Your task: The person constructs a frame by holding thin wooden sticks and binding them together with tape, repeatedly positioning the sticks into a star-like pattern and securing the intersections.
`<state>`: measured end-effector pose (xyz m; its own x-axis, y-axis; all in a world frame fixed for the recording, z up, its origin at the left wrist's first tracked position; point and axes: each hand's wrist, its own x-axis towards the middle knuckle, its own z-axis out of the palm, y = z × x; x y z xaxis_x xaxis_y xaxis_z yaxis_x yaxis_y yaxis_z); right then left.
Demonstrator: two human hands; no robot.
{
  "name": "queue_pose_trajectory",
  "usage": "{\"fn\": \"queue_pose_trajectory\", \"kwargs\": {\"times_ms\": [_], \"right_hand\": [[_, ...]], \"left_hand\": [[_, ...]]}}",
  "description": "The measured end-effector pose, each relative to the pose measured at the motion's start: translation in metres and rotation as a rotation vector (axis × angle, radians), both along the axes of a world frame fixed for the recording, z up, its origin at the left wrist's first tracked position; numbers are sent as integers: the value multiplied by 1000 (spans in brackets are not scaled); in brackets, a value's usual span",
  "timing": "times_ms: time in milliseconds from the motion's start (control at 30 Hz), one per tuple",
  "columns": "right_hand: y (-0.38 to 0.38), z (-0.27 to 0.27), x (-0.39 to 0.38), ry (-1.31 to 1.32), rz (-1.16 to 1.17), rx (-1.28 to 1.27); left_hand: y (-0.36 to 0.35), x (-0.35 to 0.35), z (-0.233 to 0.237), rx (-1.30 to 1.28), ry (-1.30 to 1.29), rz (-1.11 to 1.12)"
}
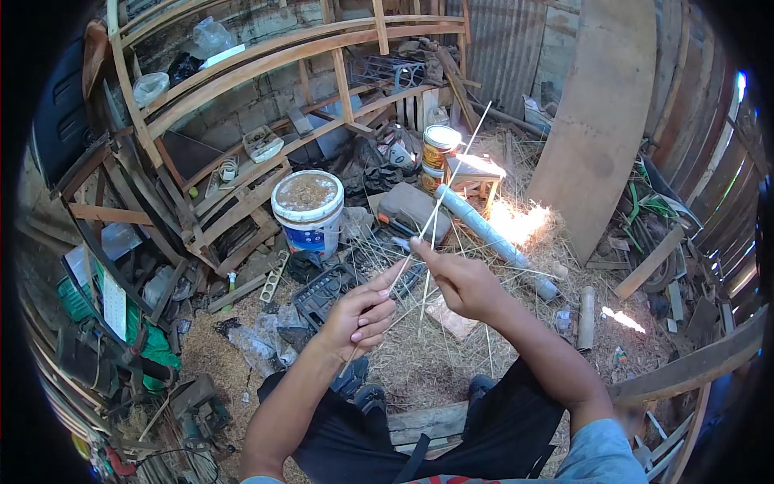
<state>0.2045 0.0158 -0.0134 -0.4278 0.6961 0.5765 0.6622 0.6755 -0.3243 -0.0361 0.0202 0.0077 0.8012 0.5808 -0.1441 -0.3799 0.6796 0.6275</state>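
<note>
A long, thin bamboo stick (468,149) runs diagonally through both hands, its far end pointing up and away. My left hand (360,316) is closed around the lower part, with the near end poking out below the fist. Higher up, my right hand (461,281) is closed, its thumb and finger pressed on the stick. A small pale bluish piece shows beside those fingertips, too small to name. Behind the right hand, another thin stick (425,300) slants downward. Loose strips and shavings (395,363) cover the ground below both hands.
A white bucket (309,211) stands front left, near a grey tool case (413,211). Beyond are stacked paint cans (441,145), a small wooden stool (480,167) and a grey-blue pipe (492,234). A tall board (601,121) leans at right. A wooden frame (282,60) spans the back left.
</note>
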Motion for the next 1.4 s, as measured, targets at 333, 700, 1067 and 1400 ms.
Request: {"fn": "queue_pose_trajectory", "kwargs": {"times_ms": [333, 700, 1067, 1400], "right_hand": [[17, 12, 16, 180, -112, 46], [-16, 0, -22, -120, -3, -10], [7, 0, 8, -59, -207, 108], [53, -12, 135, 375, -648, -60]], "left_hand": [[-8, -1, 3, 13, 54, 28], [-3, 2, 1, -28, 60, 126], [-5, 4, 0, 38, 75, 68], [-12, -12, -9, 24, 228, -100]]}}
